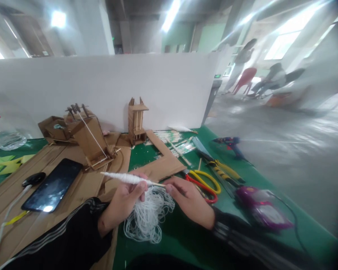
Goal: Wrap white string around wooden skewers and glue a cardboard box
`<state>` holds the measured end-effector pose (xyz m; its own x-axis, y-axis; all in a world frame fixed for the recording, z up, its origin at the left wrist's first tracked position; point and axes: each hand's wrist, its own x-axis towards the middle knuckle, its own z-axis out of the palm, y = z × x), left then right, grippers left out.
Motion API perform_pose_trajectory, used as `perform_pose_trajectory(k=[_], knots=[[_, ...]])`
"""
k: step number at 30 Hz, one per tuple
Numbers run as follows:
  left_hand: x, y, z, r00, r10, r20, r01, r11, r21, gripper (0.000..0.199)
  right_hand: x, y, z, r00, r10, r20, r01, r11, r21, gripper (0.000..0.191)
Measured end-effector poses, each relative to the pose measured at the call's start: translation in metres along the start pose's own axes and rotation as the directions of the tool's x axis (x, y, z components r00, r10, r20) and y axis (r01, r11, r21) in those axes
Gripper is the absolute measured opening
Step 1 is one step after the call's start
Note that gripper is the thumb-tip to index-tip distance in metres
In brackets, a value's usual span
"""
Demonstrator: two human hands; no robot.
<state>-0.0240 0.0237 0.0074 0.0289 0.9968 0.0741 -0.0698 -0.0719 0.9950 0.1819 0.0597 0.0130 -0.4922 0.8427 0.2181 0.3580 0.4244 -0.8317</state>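
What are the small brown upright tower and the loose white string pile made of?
The brown tower looks like matte cardboard, judging by its flat tan panels. The white string pile seems soft, dull cord; its limp loops would fit cotton or synthetic.

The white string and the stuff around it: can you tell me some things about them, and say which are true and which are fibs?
1. The left hand and the right hand both hold the thin stick. True.
2. The string wrapped around the thin stick is bright red. False: the string is white.
3. The phone lies right on the green tabletop. False: the phone lies on brown cardboard.
4. The scissors have one yellow handle and one red handle. True.
5. The plastic bottle is at the far right of the picture. False: the plastic bottle is at the far left.
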Motion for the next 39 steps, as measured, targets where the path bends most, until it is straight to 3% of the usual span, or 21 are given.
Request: perform_pose_trajectory(k=[3,8,13,18,24,29,34,39], knots=[[0.0005,0.0001,-0.0008,1.0,-0.011,0.003,0.011,1.0,-0.008,0.029,0.0002,0.0019,0.0009,1.0,0.0,0.017,0.001,1.0,-0.011,0.033],[-0.0002,0.0025,-0.001,1.0,-0.007,0.002,0.007,1.0,0.0,0.029,-0.0002,0.0009,-0.0003,0.997,0.057,-0.057,-0.056,0.998,0.022,0.022],[-0.0001,0.0051,0.0003,1.0,-0.011,-0.004,0.011,1.0,0.0,0.03,-0.0004,0.0,-0.0018,1.0,0.0,0.015,0.0,1.0,0.007,0.031],[0.0012,0.0051,0.0006,1.0,-0.003,-0.012,0.003,1.0,-0.022,0.032,0.0,0.0016,-0.0022,0.997,0.034,-0.067,-0.033,0.999,0.017,0.022],[0.0015,0.0065,0.0006,0.999,0.006,-0.045,-0.007,1.0,-0.011,0.034,-0.0004,-0.0003,-0.0022,1.0,0.004,-0.008,-0.004,1.0,-0.012,0.031],[0.0024,0.0057,0.0006,0.997,0.011,-0.071,-0.012,1.0,-0.012,0.036,0.0002,-0.0012,-0.0044,0.999,-0.036,-0.029,0.036,0.999,-0.001,0.025],[0.0032,-0.0001,-0.0014,0.999,0.004,-0.042,-0.005,0.999,-0.039,0.033,0.001,-0.0015,-0.0057,0.999,-0.041,0.008,0.041,0.999,-0.001,0.036],[0.004,-0.0032,-0.0018,0.999,0.037,-0.036,-0.039,0.998,-0.042,0.028,0.0023,-0.002,-0.0068,0.999,-0.031,-0.044,0.032,0.999,0.018,0.024]])
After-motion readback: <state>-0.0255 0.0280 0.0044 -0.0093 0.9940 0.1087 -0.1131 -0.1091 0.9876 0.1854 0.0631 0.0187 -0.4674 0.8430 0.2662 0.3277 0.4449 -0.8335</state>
